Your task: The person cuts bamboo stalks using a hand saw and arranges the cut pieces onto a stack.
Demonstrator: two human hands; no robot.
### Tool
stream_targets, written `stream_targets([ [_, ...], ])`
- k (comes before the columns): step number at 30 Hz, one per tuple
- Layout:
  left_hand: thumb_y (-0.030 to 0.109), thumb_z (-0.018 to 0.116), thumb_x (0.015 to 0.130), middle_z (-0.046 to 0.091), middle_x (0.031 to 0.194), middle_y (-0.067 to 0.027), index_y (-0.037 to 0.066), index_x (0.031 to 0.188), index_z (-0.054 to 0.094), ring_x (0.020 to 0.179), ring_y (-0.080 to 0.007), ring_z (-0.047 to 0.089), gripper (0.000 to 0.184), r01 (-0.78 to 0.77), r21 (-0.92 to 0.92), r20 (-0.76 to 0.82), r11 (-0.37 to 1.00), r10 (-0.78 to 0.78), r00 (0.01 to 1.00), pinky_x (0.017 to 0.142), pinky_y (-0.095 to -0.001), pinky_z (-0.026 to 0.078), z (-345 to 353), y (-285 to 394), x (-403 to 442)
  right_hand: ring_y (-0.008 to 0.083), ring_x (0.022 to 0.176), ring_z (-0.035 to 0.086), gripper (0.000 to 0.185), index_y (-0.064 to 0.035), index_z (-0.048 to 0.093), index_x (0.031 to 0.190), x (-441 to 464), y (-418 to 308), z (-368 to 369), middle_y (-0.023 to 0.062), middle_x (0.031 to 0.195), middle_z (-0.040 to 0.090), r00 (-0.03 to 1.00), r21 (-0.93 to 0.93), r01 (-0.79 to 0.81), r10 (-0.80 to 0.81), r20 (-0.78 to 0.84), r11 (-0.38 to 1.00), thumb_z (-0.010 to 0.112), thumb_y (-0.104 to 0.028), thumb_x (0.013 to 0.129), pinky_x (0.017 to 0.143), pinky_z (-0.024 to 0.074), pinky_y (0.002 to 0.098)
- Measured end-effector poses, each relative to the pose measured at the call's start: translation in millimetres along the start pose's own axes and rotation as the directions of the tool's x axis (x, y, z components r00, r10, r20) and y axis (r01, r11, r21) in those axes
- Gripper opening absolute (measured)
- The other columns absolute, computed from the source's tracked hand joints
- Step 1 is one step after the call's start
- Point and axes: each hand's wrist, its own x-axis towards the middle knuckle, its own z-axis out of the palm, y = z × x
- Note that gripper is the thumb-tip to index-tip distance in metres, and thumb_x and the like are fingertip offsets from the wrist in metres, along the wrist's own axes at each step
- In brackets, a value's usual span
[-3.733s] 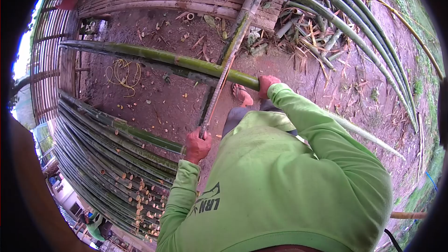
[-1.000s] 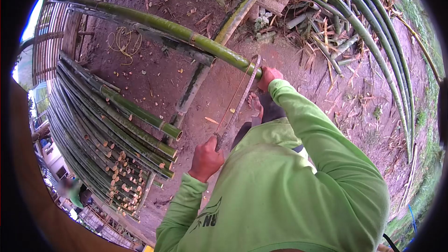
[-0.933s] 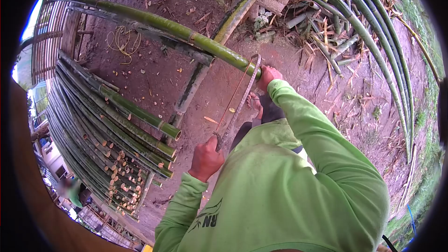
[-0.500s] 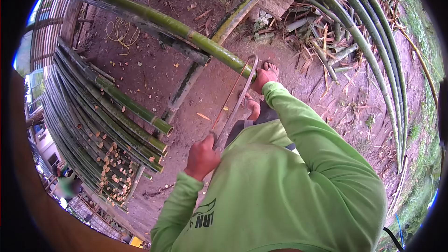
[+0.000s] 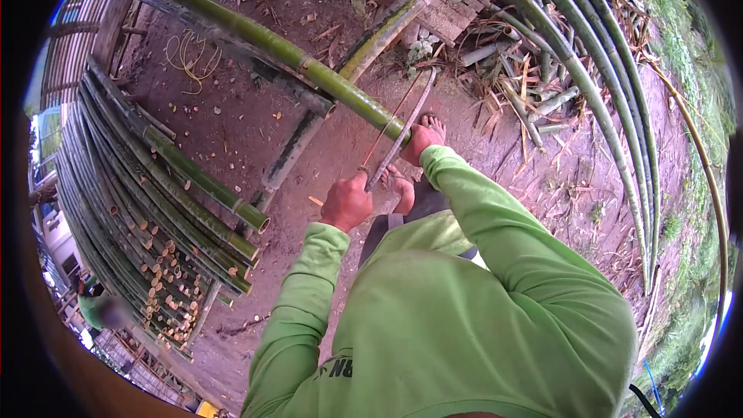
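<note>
My left hand (image 5: 347,201) is closed around the handle end of a bow saw (image 5: 412,116), which has a curved metal frame and a thin rusty blade. The blade lies across a long green bamboo pole (image 5: 271,42) near its near end; how deep it sits in the pole I cannot tell. Just beyond the saw, my right hand (image 5: 426,142) grips the pole's end, with the fingers partly hidden. A bare foot (image 5: 433,125) is right behind that hand, and another foot (image 5: 399,190) stands on the dirt below the saw.
The pole rests over a crosswise bamboo beam (image 5: 298,151). Many cut bamboo poles (image 5: 193,178) are stacked at left; long poles (image 5: 596,85) arch along the right. Bamboo offcuts (image 5: 534,101) lie beyond my feet. Yellow cord (image 5: 192,66) lies on the ground. Another person (image 5: 93,310) is at far left.
My left hand has pushed the saw forward, away from my body, so more of the frame reaches past the pole. My right hand stays on the pole's end. The view has shifted slightly.
</note>
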Motion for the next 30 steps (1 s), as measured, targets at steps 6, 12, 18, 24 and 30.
stream_targets([
  [6,0.007,0.06,0.073,0.06,0.068,-0.0267,0.001,0.079,0.053,0.07,-0.0451,0.061,0.011,-0.044,-0.014,-0.006,0.999,0.044,0.999,0.063,-0.0516,0.049,-7.6,-5.0,-2.1,0.0351,0.119,0.048,0.049,-0.0152,0.063,0.114,-0.3,2.5,11.7,0.0176,0.122,0.055,0.999,-0.065,-0.032,0.03,-0.029,0.997,0.068,-0.028,0.067,0.103,0.0341,0.0472],
  [12,0.002,0.057,0.071,0.059,0.068,-0.0274,-0.001,0.081,0.052,0.068,-0.046,0.06,0.012,0.098,0.055,0.131,0.994,-0.104,0.986,0.062,-0.0528,0.048,-82.7,52.3,-100.0,0.0343,0.093,0.066,0.032,-0.0093,0.064,0.102,-28.3,-17.7,-6.3,0.0192,0.096,0.068,0.992,-0.043,-0.015,0.01,-0.122,0.999,0.063,-0.018,0.071,0.082,0.0523,0.0434],
  [18,0.003,0.059,0.07,0.06,0.068,-0.0273,-0.001,0.084,0.054,0.067,-0.0459,0.061,0.015,0.152,0.087,0.156,0.985,-0.164,0.974,0.062,-0.053,0.049,-84.6,61.7,-94.6,0.0355,0.092,0.066,0.026,-0.0077,0.062,0.096,-29.1,-16.0,-3.7,0.0201,0.093,0.068,0.983,-0.006,0.006,-0.007,-0.181,1.0,0.062,-0.017,0.072,0.081,0.0524,0.0448],
  [24,0.006,0.059,0.073,0.061,0.074,-0.0286,-0.002,0.076,0.059,0.075,-0.0464,0.061,0.009,0.114,0.007,0.055,0.993,-0.115,0.992,0.069,-0.0497,0.052,-11.5,47.7,64.8,0.0358,0.093,0.066,0.031,-0.0081,0.063,0.101,-11.3,0.3,10.1,0.0198,0.094,0.068,0.998,0.021,0.033,-0.032,-0.054,0.999,0.062,-0.017,0.071,0.082,0.0524,0.0443],
  [30,0.007,0.057,0.072,0.058,0.07,-0.0285,0.0,0.075,0.053,0.073,-0.0471,0.059,0.009,-0.041,-0.132,-0.009,0.99,0.04,0.999,0.065,-0.053,0.048,11.1,-26.0,27.2,0.0353,0.093,0.066,0.034,-0.0098,0.064,0.101,-37.9,-25.3,-33.8,0.0189,0.095,0.068,1.0,-0.066,0.013,-0.014,-0.008,0.998,0.065,-0.018,0.068,0.083,0.0526,0.0434],
])
